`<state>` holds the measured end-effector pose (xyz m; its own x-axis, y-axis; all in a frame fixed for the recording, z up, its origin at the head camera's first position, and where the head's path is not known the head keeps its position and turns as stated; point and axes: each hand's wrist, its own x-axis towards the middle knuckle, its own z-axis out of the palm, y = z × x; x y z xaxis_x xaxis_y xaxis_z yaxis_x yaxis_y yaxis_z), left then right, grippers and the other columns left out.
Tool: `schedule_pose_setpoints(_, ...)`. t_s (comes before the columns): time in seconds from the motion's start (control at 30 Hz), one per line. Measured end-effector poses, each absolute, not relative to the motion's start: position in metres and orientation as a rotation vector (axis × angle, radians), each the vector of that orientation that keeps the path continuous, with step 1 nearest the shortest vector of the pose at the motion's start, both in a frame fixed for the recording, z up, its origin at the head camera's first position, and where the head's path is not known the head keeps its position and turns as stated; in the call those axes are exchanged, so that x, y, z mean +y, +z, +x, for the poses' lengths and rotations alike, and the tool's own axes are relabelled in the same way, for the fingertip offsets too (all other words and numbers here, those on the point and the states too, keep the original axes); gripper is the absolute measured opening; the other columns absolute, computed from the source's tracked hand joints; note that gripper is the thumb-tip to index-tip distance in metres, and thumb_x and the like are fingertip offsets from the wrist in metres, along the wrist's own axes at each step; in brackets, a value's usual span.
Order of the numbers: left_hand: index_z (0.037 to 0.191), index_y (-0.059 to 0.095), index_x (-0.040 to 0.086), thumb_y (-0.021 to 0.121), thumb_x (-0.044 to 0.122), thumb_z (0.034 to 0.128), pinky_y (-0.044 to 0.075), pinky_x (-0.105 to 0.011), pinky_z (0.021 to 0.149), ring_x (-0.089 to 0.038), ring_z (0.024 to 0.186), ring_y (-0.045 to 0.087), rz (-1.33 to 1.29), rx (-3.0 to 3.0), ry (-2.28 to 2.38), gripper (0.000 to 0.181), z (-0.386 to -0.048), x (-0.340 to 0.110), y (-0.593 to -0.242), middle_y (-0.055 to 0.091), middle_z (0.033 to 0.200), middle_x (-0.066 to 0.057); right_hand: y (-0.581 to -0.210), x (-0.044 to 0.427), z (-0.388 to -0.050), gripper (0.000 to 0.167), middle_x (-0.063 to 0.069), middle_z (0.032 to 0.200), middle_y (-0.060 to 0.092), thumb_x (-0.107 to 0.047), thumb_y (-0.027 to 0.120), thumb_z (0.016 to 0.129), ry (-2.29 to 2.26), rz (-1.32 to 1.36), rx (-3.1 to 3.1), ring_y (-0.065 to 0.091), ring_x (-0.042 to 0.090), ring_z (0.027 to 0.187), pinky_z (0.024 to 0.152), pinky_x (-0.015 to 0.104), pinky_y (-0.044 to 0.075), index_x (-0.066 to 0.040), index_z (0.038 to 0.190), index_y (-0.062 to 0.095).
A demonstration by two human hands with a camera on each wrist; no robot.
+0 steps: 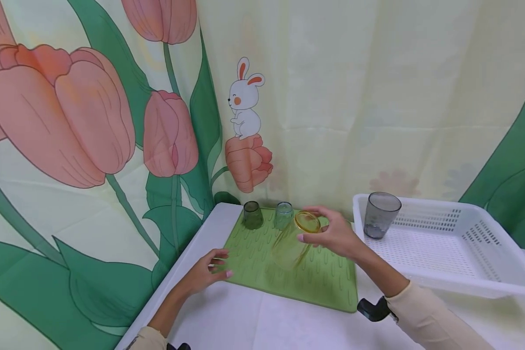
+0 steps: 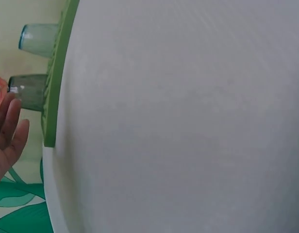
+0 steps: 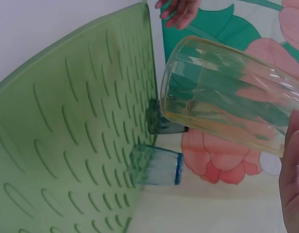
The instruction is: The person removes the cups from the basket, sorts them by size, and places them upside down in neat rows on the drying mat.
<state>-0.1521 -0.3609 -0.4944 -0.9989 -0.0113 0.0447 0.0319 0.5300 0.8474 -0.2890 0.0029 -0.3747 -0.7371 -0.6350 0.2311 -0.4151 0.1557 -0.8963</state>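
Note:
My right hand (image 1: 332, 233) grips a tall yellow-tinted glass (image 1: 291, 250) near its upper end, thumb on one side and fingers on the other. In the right wrist view the glass (image 3: 227, 92) is tilted, its wider end pointing away from the hand, above the green ridged mat (image 3: 81, 126). Nothing is held by my left hand (image 1: 207, 271), whose fingers are loosely bent by the mat's left edge. Two small glasses stand at the back of the mat: a dark grey-green glass (image 1: 253, 216) and a pale blue glass (image 1: 283, 217).
A white perforated plastic basket (image 1: 437, 279) is at the right of the mat, with a grey tinted glass (image 1: 381, 216) standing in its left end. Behind the white table (image 1: 245, 321) hangs a curtain (image 1: 323, 97) printed with tulips and a rabbit.

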Motion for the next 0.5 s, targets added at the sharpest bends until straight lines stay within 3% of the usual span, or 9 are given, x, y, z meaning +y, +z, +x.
schedule_pose_setpoints(0.5, 0.141, 0.050, 0.003, 0.077, 0.028, 0.0895, 0.047, -0.052, 0.102, -0.035, 0.125, 0.053, 0.118, -2.717, -1.473, 0.063, -0.149, -0.371, -0.502, 0.054, 0.140, -0.018, -0.375, -0.021, -0.296, 0.069, 0.023, 0.132, 0.057, -0.023, 0.087, 0.078, -1.561, -1.068, 2.263, 0.065, 0.022, 0.061, 0.059, 0.035, 0.058, -0.010, 0.138, 0.056)
